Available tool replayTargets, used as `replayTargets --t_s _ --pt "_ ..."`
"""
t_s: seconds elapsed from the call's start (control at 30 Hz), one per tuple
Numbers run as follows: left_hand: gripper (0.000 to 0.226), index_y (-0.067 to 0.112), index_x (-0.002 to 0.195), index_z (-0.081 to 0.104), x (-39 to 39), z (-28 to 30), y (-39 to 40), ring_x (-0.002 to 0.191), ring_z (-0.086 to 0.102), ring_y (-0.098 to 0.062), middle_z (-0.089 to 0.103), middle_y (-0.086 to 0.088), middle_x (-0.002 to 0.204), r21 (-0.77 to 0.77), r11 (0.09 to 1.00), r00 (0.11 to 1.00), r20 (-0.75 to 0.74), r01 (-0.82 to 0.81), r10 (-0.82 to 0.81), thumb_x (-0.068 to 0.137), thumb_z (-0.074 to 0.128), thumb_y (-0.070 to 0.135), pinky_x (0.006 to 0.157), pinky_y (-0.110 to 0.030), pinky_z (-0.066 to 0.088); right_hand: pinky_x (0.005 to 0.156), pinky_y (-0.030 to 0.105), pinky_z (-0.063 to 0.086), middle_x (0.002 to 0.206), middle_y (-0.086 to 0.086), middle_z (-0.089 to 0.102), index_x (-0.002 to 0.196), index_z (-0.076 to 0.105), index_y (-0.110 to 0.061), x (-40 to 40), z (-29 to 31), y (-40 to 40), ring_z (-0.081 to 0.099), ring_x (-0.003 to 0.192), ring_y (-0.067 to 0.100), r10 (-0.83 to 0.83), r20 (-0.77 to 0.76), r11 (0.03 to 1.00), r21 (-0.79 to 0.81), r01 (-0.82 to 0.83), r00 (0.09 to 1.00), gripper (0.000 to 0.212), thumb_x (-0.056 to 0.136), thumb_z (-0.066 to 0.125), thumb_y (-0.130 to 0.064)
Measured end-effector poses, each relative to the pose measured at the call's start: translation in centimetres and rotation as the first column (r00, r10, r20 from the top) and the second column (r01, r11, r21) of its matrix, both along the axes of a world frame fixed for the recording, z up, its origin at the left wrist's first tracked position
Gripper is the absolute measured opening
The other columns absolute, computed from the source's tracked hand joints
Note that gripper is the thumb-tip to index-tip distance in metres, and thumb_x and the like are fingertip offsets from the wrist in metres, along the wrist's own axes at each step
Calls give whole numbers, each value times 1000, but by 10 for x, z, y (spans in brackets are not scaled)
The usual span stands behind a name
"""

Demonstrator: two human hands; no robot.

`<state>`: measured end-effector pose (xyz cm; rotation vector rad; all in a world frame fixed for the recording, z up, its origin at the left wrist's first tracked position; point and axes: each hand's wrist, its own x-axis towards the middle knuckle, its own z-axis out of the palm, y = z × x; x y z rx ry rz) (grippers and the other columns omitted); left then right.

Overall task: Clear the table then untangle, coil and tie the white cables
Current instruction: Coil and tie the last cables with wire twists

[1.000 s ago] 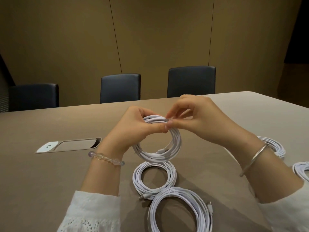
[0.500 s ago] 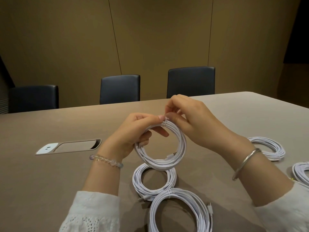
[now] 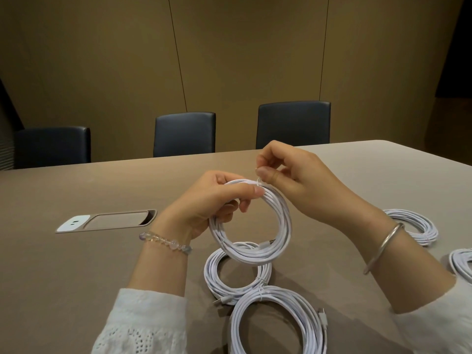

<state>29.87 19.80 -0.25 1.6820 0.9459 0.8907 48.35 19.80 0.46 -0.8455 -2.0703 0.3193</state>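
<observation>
Centre of frame: white cable coil (image 3: 277, 226) held upright above the table (image 3: 76, 264), gripped at its upper left arc by the left hand (image 3: 212, 203), thumb laid over the strands and fingers curled through the ring. Right hand (image 3: 293, 180) at the top of the coil, thumb and forefinger pinching a thin white tie (image 3: 258, 180) wrapped round the strands. Lower centre: second coil (image 3: 217, 277) flat on the table, directly beneath the held one and partly overlapped by it in the view; third, larger coil (image 3: 293, 310) touching its lower right edge and cut off by the bottom of the frame, connector end lying to its right. Right edge: fourth coil (image 3: 421, 226) partly hidden behind the right wrist, fifth coil (image 3: 459, 264) cropped at the border. Left of centre: recessed socket tray (image 3: 115, 221) set into the tabletop, white outlet plate at its left end, lid covering the rest; contents not visible. Upper half: three dark chairs (image 3: 184, 134) against a tan wall.
</observation>
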Motion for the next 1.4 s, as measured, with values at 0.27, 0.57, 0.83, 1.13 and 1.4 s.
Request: replayTargets --t_s 0.27,0.57,0.83,1.13,1.4 --pt "17 17 62 73 -8 -1 3 34 29 -5 52 -3 50 -31 999 998 35 45 -44 77 68 25 36 -16 25 80 12 46 93 -21 51 86 50 -34 -5 5 -8 50 95 1 17 140 998 65 -26 990 17 96 57 -21" --pt "21 12 69 74 -9 0 3 43 31 -12 53 -4 53 -26 997 993 -92 72 -74 74 77 32 43 -22 24 77 25 51 89 -14 56 82 59 -37 2 10 -10 55 86 7 55 158 998 6 -57 986 17 90 64 -23" --pt "18 11 77 77 -12 -2 4 41 31 -9 53 -3 52 -65 991 990 -72 114 -119 78 75 29 41 -18 24 79 21 56 84 -21 64 93 76 -25 9 15 -12 63 84 1 77 213 997 -4 -78 974 13 85 71 -16" --pt "15 15 72 76 -16 -7 6 33 28 -2 50 1 48 -86 957 960 69 278 -273 77 69 28 37 -17 18 73 16 53 80 -14 72 91 76 -25 13 17 -10 68 80 2 190 114 976 -126 -175 975 11 83 70 -20" --pt "16 13 80 78 -10 3 1 41 35 -7 54 -2 53 -7 989 985 -83 148 -148 79 77 29 40 -15 29 72 14 54 74 -17 68 82 69 -35 15 16 -10 65 80 0 96 170 989 -128 -75 981 8 85 69 -27"
